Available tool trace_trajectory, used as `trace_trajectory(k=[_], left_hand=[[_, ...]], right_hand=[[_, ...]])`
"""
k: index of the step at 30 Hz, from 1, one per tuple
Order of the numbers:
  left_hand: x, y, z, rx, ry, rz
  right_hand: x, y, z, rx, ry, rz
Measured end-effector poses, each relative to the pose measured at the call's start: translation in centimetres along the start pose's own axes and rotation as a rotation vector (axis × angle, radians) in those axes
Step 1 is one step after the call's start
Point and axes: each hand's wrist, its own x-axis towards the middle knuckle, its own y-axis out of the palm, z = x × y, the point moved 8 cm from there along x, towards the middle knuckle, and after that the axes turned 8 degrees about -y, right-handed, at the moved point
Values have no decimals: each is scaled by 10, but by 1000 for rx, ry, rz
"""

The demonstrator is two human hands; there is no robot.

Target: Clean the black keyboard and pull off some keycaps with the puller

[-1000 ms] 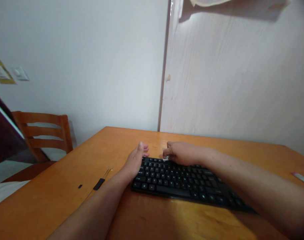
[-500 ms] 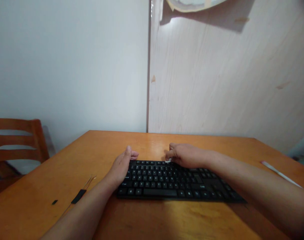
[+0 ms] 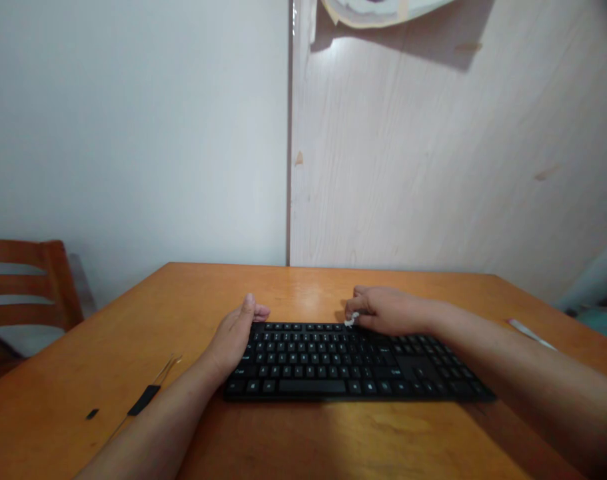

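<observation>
A black keyboard lies flat on the wooden table. At its far left corner, my left hand is wrapped against the side edge, thumb pointing up and fingertips showing behind the corner. Over the far edge, right of the middle, my right hand pinches a small crumpled white tissue. This tissue touches the top row of keys. Some keys beneath my right hand and forearm are hidden.
Left of my left forearm lies a thin gold-coloured, two-pronged tool with a black band, near a small black piece. A white stick with a reddish end lies at right. A wooden chair stands beyond the table's left edge.
My right hand has slid the tissue rightward along the keyboard's top row. My left hand stays at the left corner. The view has turned to the right.
</observation>
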Motion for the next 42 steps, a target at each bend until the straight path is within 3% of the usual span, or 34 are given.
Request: trace_trajectory(k=[4, 11, 20, 30, 38, 42], left_hand=[[-1, -1, -3, 6, 7, -5], [1, -1, 0, -4, 11, -4], [3, -2, 2, 29, 13, -1], [6, -1, 4, 45, 20, 8], [4, -3, 1, 85, 5, -2], [5, -3, 1, 98, 0, -7]], right_hand=[[14, 1, -10, 293, 8, -40], [38, 17, -15, 476, 174, 206], [45, 19, -15, 462, 217, 342], [19, 20, -36, 418, 222, 360], [33, 18, -24, 413, 200, 344], [27, 20, -30, 413, 229, 359]])
